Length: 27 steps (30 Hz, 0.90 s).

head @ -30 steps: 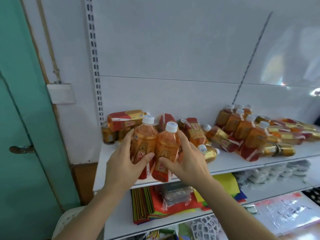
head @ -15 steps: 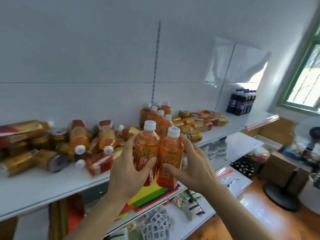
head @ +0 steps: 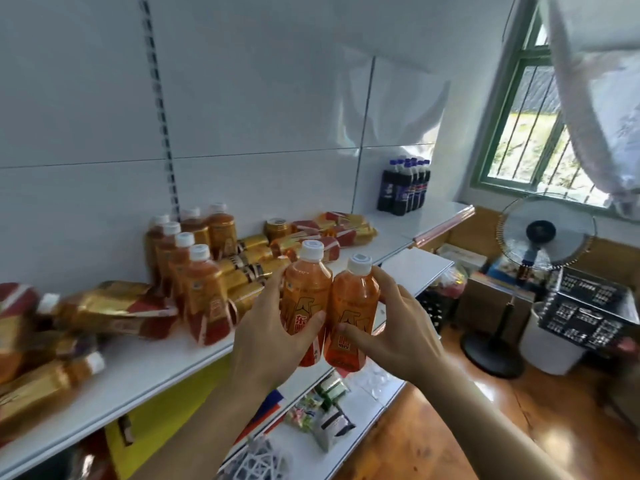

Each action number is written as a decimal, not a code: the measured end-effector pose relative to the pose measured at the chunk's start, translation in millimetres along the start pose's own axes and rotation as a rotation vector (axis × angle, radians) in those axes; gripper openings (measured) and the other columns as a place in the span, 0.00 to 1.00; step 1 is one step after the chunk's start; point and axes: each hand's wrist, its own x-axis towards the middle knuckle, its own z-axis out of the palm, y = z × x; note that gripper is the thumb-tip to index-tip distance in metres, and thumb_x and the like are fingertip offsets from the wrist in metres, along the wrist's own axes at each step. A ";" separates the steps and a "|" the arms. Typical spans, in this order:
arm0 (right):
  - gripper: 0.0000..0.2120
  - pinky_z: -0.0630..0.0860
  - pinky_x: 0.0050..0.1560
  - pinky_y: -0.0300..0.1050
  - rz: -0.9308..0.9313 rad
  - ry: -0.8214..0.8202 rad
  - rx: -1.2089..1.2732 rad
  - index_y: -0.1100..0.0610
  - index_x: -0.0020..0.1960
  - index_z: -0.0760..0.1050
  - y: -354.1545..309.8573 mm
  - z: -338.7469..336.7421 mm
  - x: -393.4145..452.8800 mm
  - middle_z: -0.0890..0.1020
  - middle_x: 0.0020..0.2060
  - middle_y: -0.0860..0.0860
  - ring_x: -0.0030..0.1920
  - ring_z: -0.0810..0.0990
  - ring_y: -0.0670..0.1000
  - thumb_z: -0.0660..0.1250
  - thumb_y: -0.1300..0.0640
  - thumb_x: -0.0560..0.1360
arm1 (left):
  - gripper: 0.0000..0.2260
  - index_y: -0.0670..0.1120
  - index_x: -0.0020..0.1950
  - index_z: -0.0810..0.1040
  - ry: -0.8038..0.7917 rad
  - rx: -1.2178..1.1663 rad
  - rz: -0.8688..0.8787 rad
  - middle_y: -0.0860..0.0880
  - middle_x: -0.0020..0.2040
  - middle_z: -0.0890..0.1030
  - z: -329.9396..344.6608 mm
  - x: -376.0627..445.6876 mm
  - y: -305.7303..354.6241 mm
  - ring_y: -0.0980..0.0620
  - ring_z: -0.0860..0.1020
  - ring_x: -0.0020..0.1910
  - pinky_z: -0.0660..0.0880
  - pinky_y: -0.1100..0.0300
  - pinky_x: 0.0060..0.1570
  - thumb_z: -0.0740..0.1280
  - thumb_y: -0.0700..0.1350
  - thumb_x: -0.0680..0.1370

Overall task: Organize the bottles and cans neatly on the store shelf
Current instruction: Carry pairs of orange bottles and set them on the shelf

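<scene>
Holding two upright bottles side by side, left hand (head: 273,336) gripping one (head: 304,299), right hand (head: 391,327) the other (head: 351,313), standing row (head: 194,271) to my left on the shelf (head: 145,372).

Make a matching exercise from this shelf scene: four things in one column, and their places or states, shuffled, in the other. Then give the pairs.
Things
1. two orange bottles
2. row of orange bottles
3. dark bottles
4. gold cans

Places or states
A. lying on their sides on the shelf
B. standing in a row on the shelf, near the back panel
C. held up side by side, one in the left hand, one in the right hand
D. standing at the shelf's far end, near the window

Pairs: 1-C, 2-B, 3-D, 4-A
</scene>
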 end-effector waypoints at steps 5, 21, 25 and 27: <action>0.45 0.75 0.63 0.50 0.057 0.004 -0.050 0.33 0.78 0.53 53.4 -7.8 55.9 0.81 0.66 0.47 0.65 0.79 0.54 0.75 0.30 0.70 | 0.38 0.67 0.79 0.58 -0.042 -0.055 0.018 0.60 0.71 0.76 56.7 67.8 -0.2 0.53 0.78 0.68 0.78 0.44 0.66 0.73 0.69 0.74; 0.44 0.79 0.63 0.58 0.039 -0.101 0.098 0.40 0.77 0.56 240.2 14.7 228.9 0.81 0.66 0.48 0.64 0.80 0.56 0.80 0.42 0.71 | 0.43 0.64 0.79 0.61 -0.113 0.064 -0.081 0.59 0.73 0.76 212.2 234.4 -19.7 0.52 0.76 0.70 0.77 0.43 0.66 0.73 0.74 0.69; 0.44 0.80 0.59 0.58 -0.039 -0.220 0.154 0.39 0.76 0.56 282.0 28.3 286.0 0.82 0.63 0.48 0.61 0.81 0.55 0.79 0.42 0.70 | 0.41 0.64 0.74 0.64 -0.018 0.112 -0.166 0.59 0.66 0.79 239.6 268.9 -23.2 0.52 0.79 0.65 0.78 0.48 0.62 0.78 0.70 0.67; 0.44 0.77 0.56 0.53 -0.070 -0.286 0.178 0.38 0.76 0.56 298.1 35.6 310.5 0.82 0.63 0.47 0.60 0.81 0.52 0.80 0.45 0.70 | 0.42 0.62 0.73 0.65 0.028 0.156 -0.201 0.58 0.63 0.81 249.2 282.0 -21.9 0.53 0.79 0.62 0.78 0.50 0.62 0.81 0.68 0.65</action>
